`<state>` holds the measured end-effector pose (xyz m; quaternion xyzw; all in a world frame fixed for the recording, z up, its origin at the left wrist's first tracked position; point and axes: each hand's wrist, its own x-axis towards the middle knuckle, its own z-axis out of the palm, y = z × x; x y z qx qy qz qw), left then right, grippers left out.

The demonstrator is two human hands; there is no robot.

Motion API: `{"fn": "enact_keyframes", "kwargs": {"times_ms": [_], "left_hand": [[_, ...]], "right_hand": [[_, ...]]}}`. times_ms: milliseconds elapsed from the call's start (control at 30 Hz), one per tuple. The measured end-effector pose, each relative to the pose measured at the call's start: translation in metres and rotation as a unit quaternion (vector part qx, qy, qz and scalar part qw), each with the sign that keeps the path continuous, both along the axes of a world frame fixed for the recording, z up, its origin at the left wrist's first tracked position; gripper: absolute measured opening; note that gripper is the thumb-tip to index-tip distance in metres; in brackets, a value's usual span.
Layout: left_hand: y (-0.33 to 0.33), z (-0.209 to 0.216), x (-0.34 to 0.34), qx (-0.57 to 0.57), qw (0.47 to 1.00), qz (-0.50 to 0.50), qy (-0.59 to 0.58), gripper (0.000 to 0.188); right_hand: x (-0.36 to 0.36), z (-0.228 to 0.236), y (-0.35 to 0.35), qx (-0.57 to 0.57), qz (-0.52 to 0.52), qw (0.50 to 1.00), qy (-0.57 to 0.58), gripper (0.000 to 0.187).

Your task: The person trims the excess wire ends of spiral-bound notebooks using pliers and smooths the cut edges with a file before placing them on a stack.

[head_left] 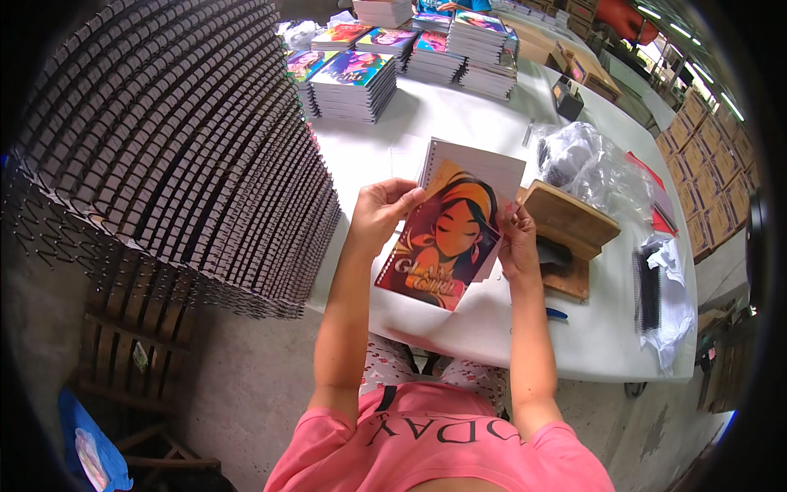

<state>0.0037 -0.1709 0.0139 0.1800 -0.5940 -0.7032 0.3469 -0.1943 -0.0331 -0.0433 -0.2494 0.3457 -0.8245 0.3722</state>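
Note:
A notebook (443, 238) with a colourful cover, showing a drawn figure in an orange headband, is held up tilted over the white table (426, 115). Its left edge has a row of punched holes, and pale pages stick out past the top of the cover. My left hand (385, 211) pinches its left edge, thumb on the front. At the opposite edge, my right hand (517, 239) has its fingers closed on the cover and pages. Just right of that hand stands a wooden stand (570, 220) with a dark piece at its base.
A tall stack of wire-bound books (188, 148) rises at the left. Finished notebooks (354, 86) are piled at the back. Clear plastic wrap (586, 156), black wire strips (646, 287) and a blue pen (557, 314) lie on the right. Cardboard boxes (709, 164) stand beyond; another person (451, 6) is across the table.

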Motion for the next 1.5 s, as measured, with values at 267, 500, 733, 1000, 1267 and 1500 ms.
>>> {"fn": "enact_keyframes", "kwargs": {"times_ms": [267, 500, 733, 1000, 1267, 1500], "left_hand": [[0.047, 0.027, 0.012, 0.142, 0.96, -0.206, 0.123, 0.047], [0.051, 0.018, 0.016, 0.219, 0.929, -0.258, 0.152, 0.058], [0.045, -0.006, 0.012, 0.127, 0.981, -0.108, 0.102, 0.061], [-0.05, -0.052, -0.022, -0.411, 0.81, 0.254, -0.332, 0.03], [0.084, -0.009, 0.021, 0.311, 0.886, -0.009, 0.343, 0.054], [0.092, -0.019, 0.07, -0.055, 0.991, 0.118, 0.019, 0.028]], "right_hand": [[0.009, 0.001, 0.016, -0.075, 0.211, 0.97, -0.097, 0.044], [0.022, -0.002, 0.024, -0.067, 0.199, 0.963, -0.167, 0.042], [0.022, 0.002, 0.024, -0.055, 0.184, 0.962, -0.196, 0.029], [0.022, 0.012, 0.029, 0.051, -0.197, 0.974, 0.102, 0.021], [0.064, 0.075, 0.064, -0.139, -0.203, 0.968, -0.047, 0.036], [0.072, 0.044, 0.112, -0.061, -0.039, 0.993, 0.092, 0.048]]}}
